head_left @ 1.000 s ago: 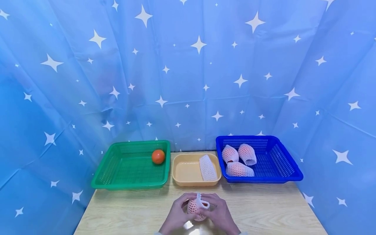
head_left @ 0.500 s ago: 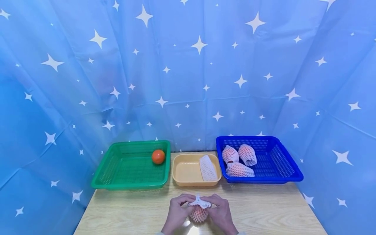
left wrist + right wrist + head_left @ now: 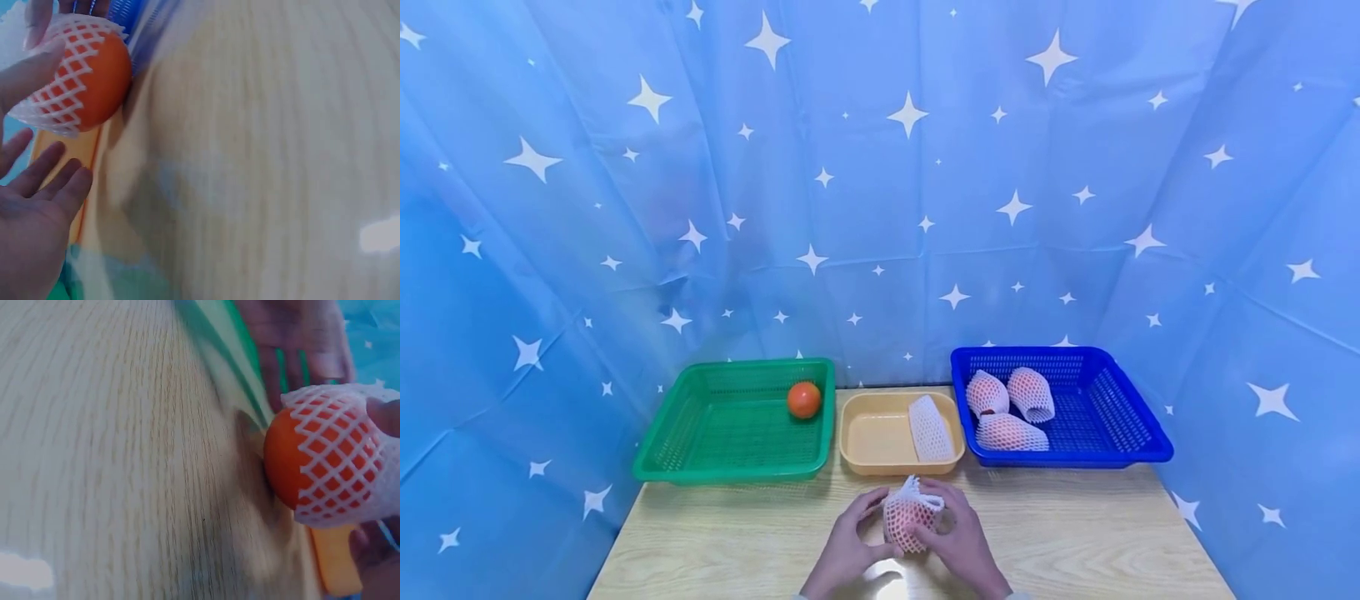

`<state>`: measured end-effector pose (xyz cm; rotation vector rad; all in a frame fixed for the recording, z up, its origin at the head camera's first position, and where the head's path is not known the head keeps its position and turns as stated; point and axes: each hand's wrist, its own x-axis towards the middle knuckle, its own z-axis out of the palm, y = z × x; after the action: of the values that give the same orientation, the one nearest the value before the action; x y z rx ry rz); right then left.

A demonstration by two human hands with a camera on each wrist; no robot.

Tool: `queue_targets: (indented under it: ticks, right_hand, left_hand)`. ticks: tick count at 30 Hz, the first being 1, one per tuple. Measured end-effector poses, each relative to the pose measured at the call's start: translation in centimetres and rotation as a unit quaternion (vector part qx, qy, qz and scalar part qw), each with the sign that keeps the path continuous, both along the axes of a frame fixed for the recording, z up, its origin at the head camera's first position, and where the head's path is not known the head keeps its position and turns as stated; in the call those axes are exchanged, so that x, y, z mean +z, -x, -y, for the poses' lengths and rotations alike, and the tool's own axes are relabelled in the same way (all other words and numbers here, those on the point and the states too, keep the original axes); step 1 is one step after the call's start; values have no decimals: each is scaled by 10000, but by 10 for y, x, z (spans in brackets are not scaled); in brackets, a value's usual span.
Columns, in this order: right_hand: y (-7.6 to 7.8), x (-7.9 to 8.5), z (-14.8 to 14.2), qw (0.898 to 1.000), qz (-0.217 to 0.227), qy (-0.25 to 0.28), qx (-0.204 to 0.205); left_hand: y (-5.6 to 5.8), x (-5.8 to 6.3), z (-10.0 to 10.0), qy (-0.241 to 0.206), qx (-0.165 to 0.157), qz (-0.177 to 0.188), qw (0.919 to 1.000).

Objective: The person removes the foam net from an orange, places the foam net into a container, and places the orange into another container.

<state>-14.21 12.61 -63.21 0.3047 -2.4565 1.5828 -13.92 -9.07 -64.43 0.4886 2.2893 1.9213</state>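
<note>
My right hand [image 3: 962, 537] grips a tomato in a white foam net [image 3: 906, 515], thumb on the near side and fingers behind. The net's loose end stands up at the top in the head view. Both wrist views show the bare orange-red underside of the tomato [image 3: 284, 459] sticking out of the net, just over the wooden table. My left hand [image 3: 846, 546] is beside it with thumb and fingers spread. In the left wrist view, the left hand's fingers [image 3: 56, 175] are relaxed and apart from the tomato.
A green basket [image 3: 662, 446] at the left holds one bare tomato [image 3: 804, 400]. In the middle, a yellow tray [image 3: 848, 450] carries a flat white foam net [image 3: 931, 429]. The blue basket [image 3: 1142, 429] at the right contains three netted fruits [image 3: 1011, 433]. A starry blue curtain hangs behind.
Both hands were at the net's top half a second ago. Now the left hand has come away from it, and the right hand has raised the tomato slightly, with the net standing higher.
</note>
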Motion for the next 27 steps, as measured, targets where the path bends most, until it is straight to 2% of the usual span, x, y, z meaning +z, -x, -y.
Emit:
queue_targets:
  ticks: [3, 5, 9, 12, 17, 23, 27]
  right_hand:
    - [0, 0, -2, 9963, 769, 384, 76]
    - [-1, 0, -3, 9912, 1176, 587, 141]
    - [-3, 0, 0, 9844, 1506, 896, 172]
    - [-4, 0, 4, 9824, 1426, 1209, -14]
    - [-5, 0, 10, 9812, 984, 1631, -294]
    - [-6, -4, 17, 9811, 659, 1623, -824]
    - [-8, -3, 20, 9801, 641, 1515, -1112]
  left_hand:
    - [-2, -5, 1, 141, -165, 95, 9997]
    - [-2, -7, 1, 297, -143, 164, 9993]
    - [-3, -7, 0, 420, -40, 301, 9987]
    - [-4, -5, 0, 266, -42, 433, 9987]
    - [-6, -2, 0, -136, -108, 690, 9975]
    - [-5, -1, -1, -384, -64, 985, 9944]
    - [-4, -4, 0, -528, -144, 980, 9937]
